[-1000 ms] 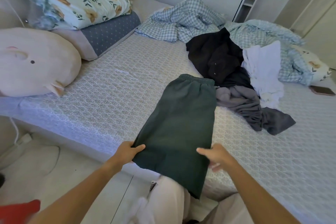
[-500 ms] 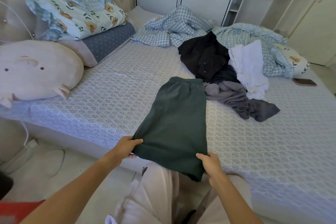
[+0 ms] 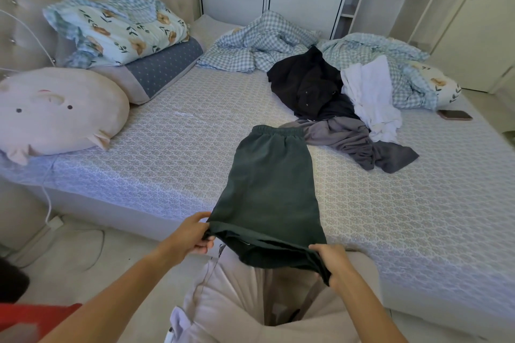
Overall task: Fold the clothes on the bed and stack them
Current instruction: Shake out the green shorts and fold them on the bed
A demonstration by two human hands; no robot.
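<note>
Dark green shorts (image 3: 270, 184) lie lengthwise on the bed (image 3: 167, 153), waistband far from me, hem hanging over the near edge. My left hand (image 3: 192, 234) pinches the hem's left corner. My right hand (image 3: 331, 262) grips the hem's right corner, which is lifted off the mattress. Behind the shorts lies a heap of unfolded clothes: a black garment (image 3: 306, 83), a white one (image 3: 370, 95) and a grey one (image 3: 356, 145).
A pink plush pillow (image 3: 58, 111) and stacked pillows (image 3: 119, 33) sit at the left. Crumpled checked bedding (image 3: 267, 42) lies at the back. A phone (image 3: 454, 114) rests at the right. White cupboards stand behind. My legs in beige trousers press against the bed edge.
Both hands have closed on the hem corners of the green shorts and raised the hem slightly. The right hand came down from the shorts' side to the corner.
</note>
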